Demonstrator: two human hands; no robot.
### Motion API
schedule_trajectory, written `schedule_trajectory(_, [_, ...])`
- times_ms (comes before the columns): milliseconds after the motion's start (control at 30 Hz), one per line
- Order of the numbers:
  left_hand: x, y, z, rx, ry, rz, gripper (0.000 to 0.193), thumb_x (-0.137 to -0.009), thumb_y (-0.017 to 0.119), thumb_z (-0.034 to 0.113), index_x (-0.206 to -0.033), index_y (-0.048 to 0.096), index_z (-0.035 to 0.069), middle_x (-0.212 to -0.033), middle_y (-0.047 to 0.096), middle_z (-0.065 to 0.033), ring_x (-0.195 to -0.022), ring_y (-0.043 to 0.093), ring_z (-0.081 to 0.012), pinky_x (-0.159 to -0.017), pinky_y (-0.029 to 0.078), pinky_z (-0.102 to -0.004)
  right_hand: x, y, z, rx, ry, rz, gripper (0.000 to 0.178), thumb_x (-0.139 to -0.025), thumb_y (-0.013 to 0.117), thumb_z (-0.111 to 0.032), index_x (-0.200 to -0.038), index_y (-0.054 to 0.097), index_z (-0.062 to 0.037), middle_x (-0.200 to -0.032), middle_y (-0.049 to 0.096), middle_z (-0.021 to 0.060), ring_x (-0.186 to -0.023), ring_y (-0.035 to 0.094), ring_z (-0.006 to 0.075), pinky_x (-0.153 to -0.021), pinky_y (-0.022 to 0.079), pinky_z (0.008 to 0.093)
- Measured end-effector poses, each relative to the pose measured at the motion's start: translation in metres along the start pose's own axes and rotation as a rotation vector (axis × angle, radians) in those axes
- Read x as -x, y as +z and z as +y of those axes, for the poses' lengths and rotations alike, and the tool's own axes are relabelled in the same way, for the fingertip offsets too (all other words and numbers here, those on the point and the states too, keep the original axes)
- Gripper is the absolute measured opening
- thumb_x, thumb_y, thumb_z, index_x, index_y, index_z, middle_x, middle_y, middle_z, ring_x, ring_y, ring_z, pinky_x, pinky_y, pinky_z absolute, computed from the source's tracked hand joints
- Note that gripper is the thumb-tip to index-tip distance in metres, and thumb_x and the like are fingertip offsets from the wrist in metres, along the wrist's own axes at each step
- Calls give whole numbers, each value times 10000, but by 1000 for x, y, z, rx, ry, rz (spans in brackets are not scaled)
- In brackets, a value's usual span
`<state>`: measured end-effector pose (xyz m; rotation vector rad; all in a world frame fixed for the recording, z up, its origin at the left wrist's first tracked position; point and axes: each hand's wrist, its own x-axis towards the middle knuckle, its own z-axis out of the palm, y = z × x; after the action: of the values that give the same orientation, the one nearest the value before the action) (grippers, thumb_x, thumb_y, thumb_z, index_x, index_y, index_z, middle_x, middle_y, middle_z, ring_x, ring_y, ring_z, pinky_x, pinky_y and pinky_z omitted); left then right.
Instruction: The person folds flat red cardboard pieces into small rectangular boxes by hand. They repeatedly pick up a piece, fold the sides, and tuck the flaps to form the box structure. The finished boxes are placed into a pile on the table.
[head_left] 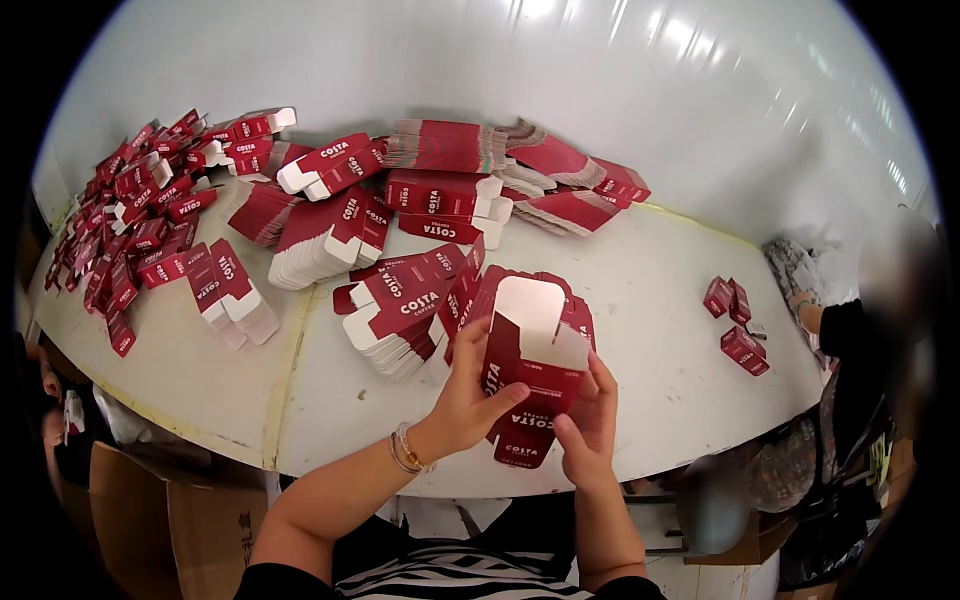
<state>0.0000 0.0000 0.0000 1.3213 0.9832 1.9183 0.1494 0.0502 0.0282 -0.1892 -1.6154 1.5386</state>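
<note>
A dark red carton [548, 388] with white flaps is held between my two hands above the near edge of the table. Its upper end gapes, with a white flap standing up; its lower end points toward me. My left hand [466, 402] wraps the carton's left side, the thumb lying across its front. On the right side, my right hand [592, 428] grips it with the fingers behind and the thumb in front. Just beyond my left hand lies a fanned stack of flattened red cartons [405, 300]. More red cartons [580, 312] show partly behind the held one.
Formed red boxes [140, 205] are heaped at the far left. Stacks of flat cartons [445, 150] line the back by the pale wall [330, 60]. Several small boxes [742, 348] sit right, near another person's hand [806, 312]. A brown cardboard box [205, 515] stands below left.
</note>
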Motion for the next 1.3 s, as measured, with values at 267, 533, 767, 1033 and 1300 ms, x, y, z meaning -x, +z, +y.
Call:
schedule_trajectory(267, [7, -5, -9, -308, 280, -19, 694, -847, 573, 135, -1398, 169, 14, -1290, 317, -161, -1220, 333, -287, -1028, 259, -403, -7, 12, 15, 61, -131, -12, 611, -820, 452, 98, -1379, 229, -7, -1341, 353, 146, -1230, 378, 230, -1003, 325, 364])
schedule_trajectory(533, [13, -8, -12, -350, 253, -133, 618, -878, 482, 86, -1386, 151, -32, -1397, 230, -227, -1293, 265, -311, -1074, 150, -428, -15, 2, 12, 336, -181, -81, 667, -746, 524, 90, -1362, 299, -36, -1176, 406, 136, -1040, 467, 224, -913, 382, 316])
schedule_trajectory(767, [9, 6, 0, -156, 194, -93, 590, -901, 448, 96, -1375, 122, -36, -1395, 214, -212, -1276, 282, -284, -1047, 226, -366, -12, 3, 11, 308, -68, -44, 606, -764, 514, 54, -1331, 321, -34, -1145, 399, 118, -967, 471, 201, -860, 392, 298])
schedule_trajectory(1033, [4, -6, -3, -393, 215, -235, 328, -893, 484, 114, -1195, 421, 1, -1114, 476, -165, -986, 501, -255, -880, 389, -339, -11, 4, 16, 439, -56, -22, 176, -827, 480, -15, -991, 415, -20, -987, 400, 108, -861, 438, 200, -798, 374, 285])
schedule_trajectory(1300, [9, 9, 2, -293, 61, -209, 474, -856, 518, 35, -1286, 322, 4, -1211, 419, -124, -1076, 470, -174, -913, 389, -304, -15, 5, 30, 362, -98, 201, 160, -935, 365, -179, -895, 415, -32, -1018, 426, 102, -869, 432, 180, -800, 368, 292])
